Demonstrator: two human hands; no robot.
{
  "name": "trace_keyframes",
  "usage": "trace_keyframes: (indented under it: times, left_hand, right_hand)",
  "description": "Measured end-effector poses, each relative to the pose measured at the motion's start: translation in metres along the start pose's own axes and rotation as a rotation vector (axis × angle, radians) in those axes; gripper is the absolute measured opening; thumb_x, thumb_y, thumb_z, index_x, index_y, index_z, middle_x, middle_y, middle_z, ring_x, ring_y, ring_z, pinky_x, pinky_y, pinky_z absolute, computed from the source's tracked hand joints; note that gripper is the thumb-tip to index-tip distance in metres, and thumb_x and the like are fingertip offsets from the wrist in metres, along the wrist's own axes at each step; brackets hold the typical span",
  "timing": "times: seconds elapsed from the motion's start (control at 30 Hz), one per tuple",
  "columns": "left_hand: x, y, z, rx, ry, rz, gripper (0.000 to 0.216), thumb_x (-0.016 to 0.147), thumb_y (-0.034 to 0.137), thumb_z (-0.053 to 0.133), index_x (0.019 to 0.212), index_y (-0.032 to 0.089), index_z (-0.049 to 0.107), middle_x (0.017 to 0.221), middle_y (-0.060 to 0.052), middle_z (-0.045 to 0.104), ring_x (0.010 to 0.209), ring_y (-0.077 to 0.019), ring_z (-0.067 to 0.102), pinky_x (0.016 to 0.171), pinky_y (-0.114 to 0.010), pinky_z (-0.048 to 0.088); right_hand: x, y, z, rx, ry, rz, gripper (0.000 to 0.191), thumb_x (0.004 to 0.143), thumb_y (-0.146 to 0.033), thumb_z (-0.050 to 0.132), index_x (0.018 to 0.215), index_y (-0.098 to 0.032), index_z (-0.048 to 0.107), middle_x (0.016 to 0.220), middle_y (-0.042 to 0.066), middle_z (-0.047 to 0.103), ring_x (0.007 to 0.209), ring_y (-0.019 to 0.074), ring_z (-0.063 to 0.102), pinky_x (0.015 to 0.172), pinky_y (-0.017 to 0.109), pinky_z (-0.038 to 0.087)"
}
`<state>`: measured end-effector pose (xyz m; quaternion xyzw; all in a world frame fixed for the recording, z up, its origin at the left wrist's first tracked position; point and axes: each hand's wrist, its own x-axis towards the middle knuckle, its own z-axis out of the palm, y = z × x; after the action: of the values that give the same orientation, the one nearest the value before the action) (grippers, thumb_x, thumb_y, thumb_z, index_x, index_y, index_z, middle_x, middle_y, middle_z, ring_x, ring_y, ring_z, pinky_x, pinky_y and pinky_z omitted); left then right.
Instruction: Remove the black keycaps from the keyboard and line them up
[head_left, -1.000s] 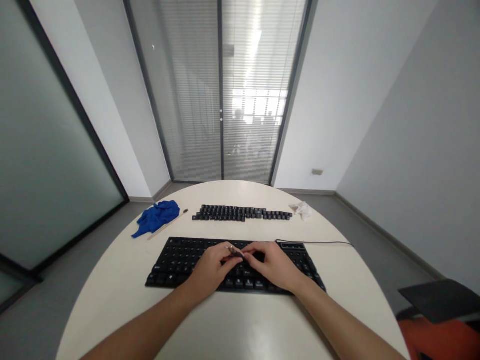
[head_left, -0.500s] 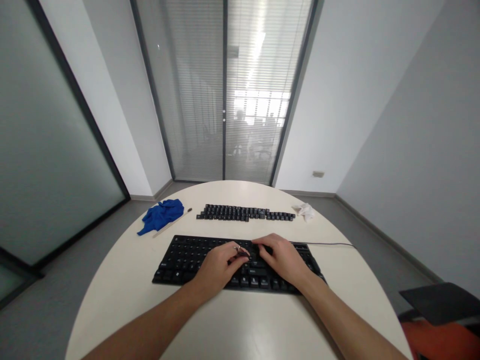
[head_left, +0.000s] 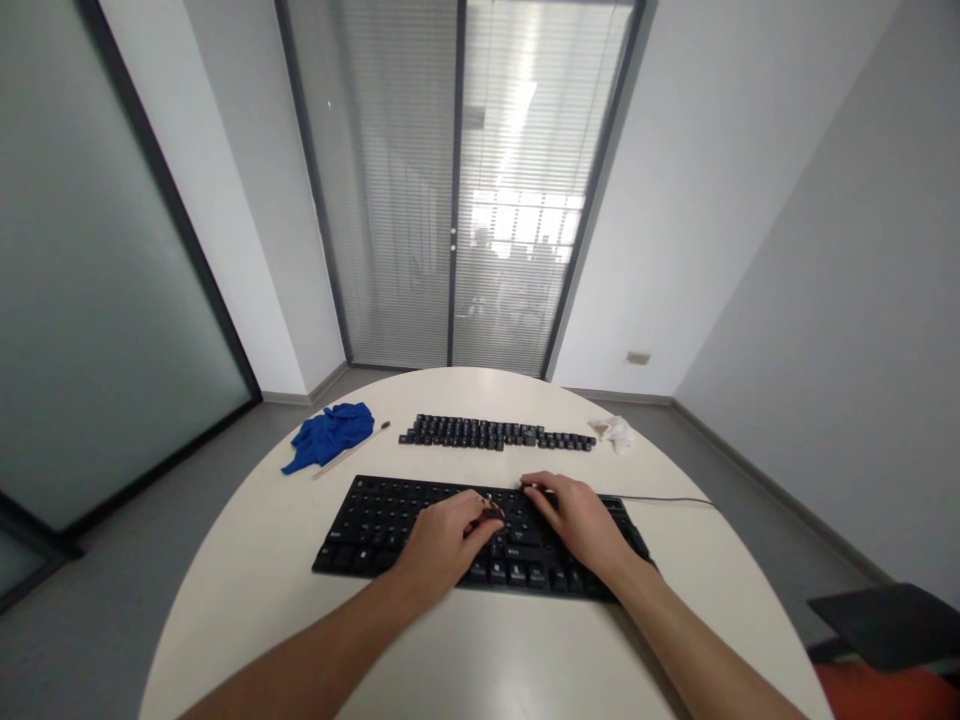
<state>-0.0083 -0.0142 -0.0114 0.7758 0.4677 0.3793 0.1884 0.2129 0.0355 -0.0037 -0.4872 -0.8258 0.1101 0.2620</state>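
A black keyboard (head_left: 375, 520) with most of its keys in place lies on the table. My left hand (head_left: 448, 535) is over its middle, thumb and fingers closed on a small dark tool with thin shiny metal (head_left: 493, 510). The tool is close above the keys, and its tip is hard to make out. To the right, my right hand (head_left: 577, 515) rests on the keyboard with its fingers reaching the far edge. Its thumb is apart from the fingers, with no held thing visible. Several loose black keycaps (head_left: 465, 433) stand in rows behind the keyboard.
A crumpled blue cloth (head_left: 330, 435) and a thin dark-tipped brush (head_left: 352, 449) lie at the far left of the round pale table (head_left: 480, 650). White crumpled tissue (head_left: 615, 432) sits at the far right. A cable (head_left: 667, 499) runs right; a chair (head_left: 885, 630) stands beyond.
The view has tilted and shifted slightly, so everything sits a little lower and further right. My left hand still grips the small tool over the keys; my right fingers remain near the far edge.
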Motion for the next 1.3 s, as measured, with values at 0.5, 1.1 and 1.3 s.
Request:
trace_keyframes:
  times: [0.5, 1.1, 1.3]
  left_hand:
    - [0.001, 0.000, -0.002, -0.007, -0.031, 0.003, 0.020, 0.092, 0.031, 0.056, 0.094, 0.019, 0.072, 0.085, -0.004, 0.069, 0.075, -0.0171, 0.063, 0.071, -0.025, 0.048]
    - [0.002, 0.004, -0.003, 0.015, -0.054, -0.021, 0.018, 0.092, 0.030, 0.056, 0.092, 0.020, 0.071, 0.085, -0.003, 0.069, 0.076, -0.0174, 0.063, 0.069, -0.025, 0.047]
    - [0.002, 0.004, -0.002, 0.010, -0.061, -0.026, 0.018, 0.092, 0.029, 0.055, 0.093, 0.020, 0.070, 0.087, -0.003, 0.069, 0.078, -0.0178, 0.063, 0.071, -0.026, 0.048]
  right_hand:
    - [0.074, 0.022, 0.012, -0.262, -0.065, 0.277, 0.015, 0.085, -0.023, 0.060, 0.089, -0.021, 0.074, 0.090, 0.006, 0.075, 0.089, 0.0203, 0.068, 0.077, 0.025, 0.045]
    - [0.081, 0.012, 0.033, -0.346, 0.018, 0.281, 0.023, 0.093, -0.034, 0.050, 0.101, -0.031, 0.071, 0.101, 0.003, 0.074, 0.094, 0.0218, 0.068, 0.077, 0.028, 0.047]
    - [0.081, 0.010, 0.032, -0.337, 0.014, 0.274, 0.023, 0.093, -0.034, 0.050, 0.102, -0.030, 0.071, 0.101, 0.004, 0.074, 0.094, 0.0220, 0.068, 0.077, 0.028, 0.047]
